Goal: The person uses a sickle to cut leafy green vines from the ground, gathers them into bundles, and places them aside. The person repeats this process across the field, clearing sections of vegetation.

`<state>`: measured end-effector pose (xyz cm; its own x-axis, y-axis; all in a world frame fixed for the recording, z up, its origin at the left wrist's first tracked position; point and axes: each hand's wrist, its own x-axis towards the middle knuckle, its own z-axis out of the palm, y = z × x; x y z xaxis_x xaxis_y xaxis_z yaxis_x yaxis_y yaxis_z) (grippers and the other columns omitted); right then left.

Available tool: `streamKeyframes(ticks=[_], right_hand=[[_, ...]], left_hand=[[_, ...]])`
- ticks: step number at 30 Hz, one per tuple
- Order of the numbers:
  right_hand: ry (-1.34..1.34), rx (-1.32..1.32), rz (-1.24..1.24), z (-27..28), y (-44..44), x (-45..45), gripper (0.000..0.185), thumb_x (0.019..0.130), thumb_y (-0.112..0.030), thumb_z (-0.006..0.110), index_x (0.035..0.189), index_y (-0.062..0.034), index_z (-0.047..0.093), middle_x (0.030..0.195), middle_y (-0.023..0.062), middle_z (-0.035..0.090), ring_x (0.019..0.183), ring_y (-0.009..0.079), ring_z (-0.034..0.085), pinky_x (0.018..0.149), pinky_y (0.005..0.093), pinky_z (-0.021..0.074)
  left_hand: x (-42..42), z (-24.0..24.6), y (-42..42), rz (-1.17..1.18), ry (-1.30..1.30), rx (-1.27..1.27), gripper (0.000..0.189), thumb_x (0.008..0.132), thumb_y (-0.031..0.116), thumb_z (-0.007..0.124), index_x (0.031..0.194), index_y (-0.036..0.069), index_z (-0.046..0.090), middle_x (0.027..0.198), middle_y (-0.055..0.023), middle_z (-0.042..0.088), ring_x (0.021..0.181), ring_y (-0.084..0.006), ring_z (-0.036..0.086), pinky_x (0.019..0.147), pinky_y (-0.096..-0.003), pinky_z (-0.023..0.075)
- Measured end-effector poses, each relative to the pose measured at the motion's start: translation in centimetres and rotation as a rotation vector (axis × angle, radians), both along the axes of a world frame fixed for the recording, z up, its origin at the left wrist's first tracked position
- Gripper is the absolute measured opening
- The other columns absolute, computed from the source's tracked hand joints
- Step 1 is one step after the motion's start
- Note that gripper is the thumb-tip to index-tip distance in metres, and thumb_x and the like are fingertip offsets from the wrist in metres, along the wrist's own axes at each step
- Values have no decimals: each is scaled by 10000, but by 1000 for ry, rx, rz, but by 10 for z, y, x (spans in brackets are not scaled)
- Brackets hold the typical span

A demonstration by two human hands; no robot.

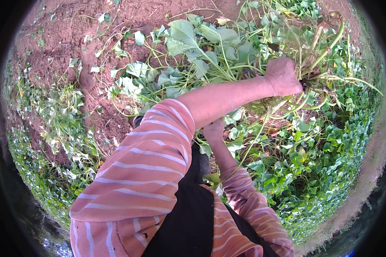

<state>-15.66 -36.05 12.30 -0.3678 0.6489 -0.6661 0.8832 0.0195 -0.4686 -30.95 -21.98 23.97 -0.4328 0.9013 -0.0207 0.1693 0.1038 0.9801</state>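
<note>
My left arm, in a striped sleeve, reaches across to the right over my right forearm. My left hand (283,77) is closed around a bundle of leafy vine stems (329,48), seemingly sweet potato vines, whose cut or torn ends and roots stick out past the fist. Broad heart-shaped leaves (181,37) trail from the bundle to the left. Below the left forearm, my right hand (214,130) is low among the foliage beside some green stems; its fingers are partly hidden, so its hold cannot be made out.
Reddish-brown soil (64,38) with scattered vines spreads at the upper left. A heap of pulled vines (64,112) lies at the left. Dense leafy growth (328,167) covers the ground at the right, bordered by a strip of pale ground (366,170). A dark garment covers my front.
</note>
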Motion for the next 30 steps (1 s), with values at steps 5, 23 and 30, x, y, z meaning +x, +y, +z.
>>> streamKeyframes(ticks=[5,23,30], right_hand=[[731,-598,-837,29,37,-78,278,919,-177,402,1068,31,510,1100,197,546,963,225,562,787,316,503],[1149,-598,-1650,-133,104,-23,377,855,-262,494,1132,-7,499,1061,156,586,968,327,561,842,475,469],[603,-378,-1306,-167,89,-8,383,855,-240,511,1156,-5,477,1096,160,566,1008,316,543,876,445,449]], left_hand=[[40,33,-3,-29,-18,113,245,482,201,593,567,-27,571,596,-194,571,587,-339,587,587,-400,473],[84,-116,-22,56,-163,373,322,771,130,521,1085,59,527,979,-123,589,932,-261,550,862,-335,419],[100,-185,-35,-142,91,242,295,864,187,386,1086,28,498,1001,-110,554,946,-233,525,881,-334,410]])
